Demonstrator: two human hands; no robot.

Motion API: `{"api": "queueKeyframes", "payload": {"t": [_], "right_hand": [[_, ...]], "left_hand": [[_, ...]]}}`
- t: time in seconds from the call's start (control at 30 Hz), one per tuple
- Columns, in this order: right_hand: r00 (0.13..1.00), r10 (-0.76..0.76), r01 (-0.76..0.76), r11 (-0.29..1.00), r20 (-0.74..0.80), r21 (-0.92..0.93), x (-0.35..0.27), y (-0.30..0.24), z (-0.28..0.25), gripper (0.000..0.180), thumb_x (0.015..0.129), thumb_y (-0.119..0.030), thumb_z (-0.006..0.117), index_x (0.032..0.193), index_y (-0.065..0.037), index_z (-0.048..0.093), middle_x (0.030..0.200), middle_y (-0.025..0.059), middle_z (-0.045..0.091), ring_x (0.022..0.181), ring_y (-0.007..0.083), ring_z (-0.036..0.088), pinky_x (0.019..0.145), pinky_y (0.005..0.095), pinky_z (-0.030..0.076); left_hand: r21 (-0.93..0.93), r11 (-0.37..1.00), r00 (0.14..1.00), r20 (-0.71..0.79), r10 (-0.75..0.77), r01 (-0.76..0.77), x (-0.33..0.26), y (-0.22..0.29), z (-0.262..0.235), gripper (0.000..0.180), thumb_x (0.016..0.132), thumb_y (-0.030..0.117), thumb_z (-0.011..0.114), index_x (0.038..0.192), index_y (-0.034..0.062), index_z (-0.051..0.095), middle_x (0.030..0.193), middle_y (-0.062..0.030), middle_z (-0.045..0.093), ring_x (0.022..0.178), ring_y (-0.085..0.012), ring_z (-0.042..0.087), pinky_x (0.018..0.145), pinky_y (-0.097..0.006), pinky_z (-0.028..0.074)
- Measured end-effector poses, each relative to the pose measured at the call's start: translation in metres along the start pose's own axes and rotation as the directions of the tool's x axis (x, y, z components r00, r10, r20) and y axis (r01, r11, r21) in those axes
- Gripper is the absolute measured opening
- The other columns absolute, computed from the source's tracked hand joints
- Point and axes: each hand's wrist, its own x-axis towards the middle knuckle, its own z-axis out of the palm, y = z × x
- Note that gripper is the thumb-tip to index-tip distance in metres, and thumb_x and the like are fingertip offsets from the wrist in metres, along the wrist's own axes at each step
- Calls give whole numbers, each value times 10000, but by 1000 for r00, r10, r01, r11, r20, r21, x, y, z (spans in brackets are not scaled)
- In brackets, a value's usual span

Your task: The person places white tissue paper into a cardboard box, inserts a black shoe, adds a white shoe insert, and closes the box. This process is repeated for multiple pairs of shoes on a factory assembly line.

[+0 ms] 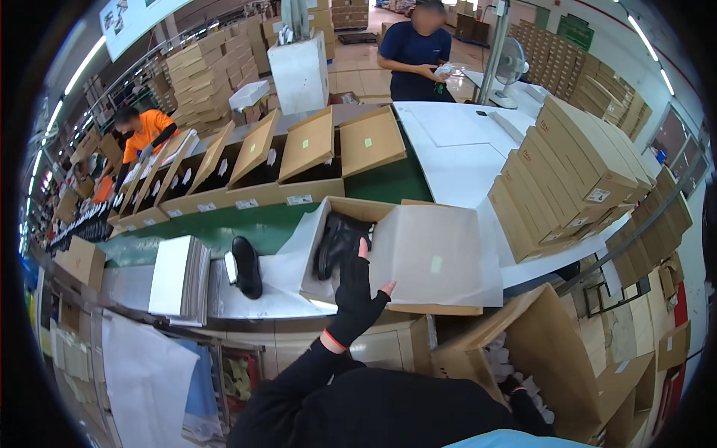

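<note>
My left hand point(357, 299), in a black glove with bare fingertips, reaches over the front edge of an open shoebox point(308, 272). Its fingers are stretched, the thumb stands apart, and no object shows in it. Inside the box lies a black shoe point(334, 243), just beyond the fingers; I cannot tell whether they touch it. White tissue paper point(455, 257) covers the lid, folded out to the right. Down in a large carton point(534, 328) at the lower right is my gloved right hand point(511, 385), beside several white paper wads point(499, 358). Its fingers are hidden.
Another black shoe point(245, 270) stands left of the box, by a stack of white paper point(179, 280). Several open shoeboxes point(305, 145) line the green belt point(254, 224) behind. Closed shoeboxes point(560, 179) are piled at right. Two other people point(414, 48) work across the table.
</note>
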Motion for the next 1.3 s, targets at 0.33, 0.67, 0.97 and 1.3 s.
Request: {"api": "queueKeyframes", "payload": {"t": [0.33, 0.67, 0.97, 1.3], "right_hand": [[981, -192, 193, 975, -21, 112, 12, -77, -34, 900, 678, -492, 709, 1344, 32, 406, 1377, 266, 422, 1289, 387, 404, 1061, 440, 354], [970, -242, 242, 966, -8, 92, 29, -69, -35, 833, 685, -482, 694, 1306, 16, 447, 1333, 264, 456, 1252, 391, 433, 1036, 444, 371], [961, -277, 274, 959, 28, 77, 37, -67, -27, 775, 691, -473, 681, 1271, 2, 483, 1293, 262, 487, 1218, 394, 460, 1015, 447, 386], [959, -281, 279, 958, 32, 69, 39, -71, -34, 712, 698, -464, 666, 1232, -15, 524, 1249, 260, 521, 1181, 397, 489, 990, 451, 402]], "left_hand": [[-84, 951, 936, 223, -274, 299, -43, 56, -4, 929, 850, 88, 662, 1513, 77, 12, 975, -77, 666, 792, -172, 669, 706, -274, 518], [-86, 954, 933, 252, -258, 287, -44, 76, 8, 916, 871, 84, 637, 1509, 69, -19, 907, -57, 665, 674, -138, 650, 649, -258, 515], [-124, 965, 952, 237, -195, 229, -35, 82, 29, 920, 846, 134, 675, 1511, 71, 43, 835, -51, 668, 664, -188, 653, 629, -284, 513], [-54, 979, 981, 36, -192, 194, -41, 87, 13, 857, 793, 158, 727, 1470, 23, 218, 1319, -160, 466, 941, -237, 646, 771, -307, 504]]}}
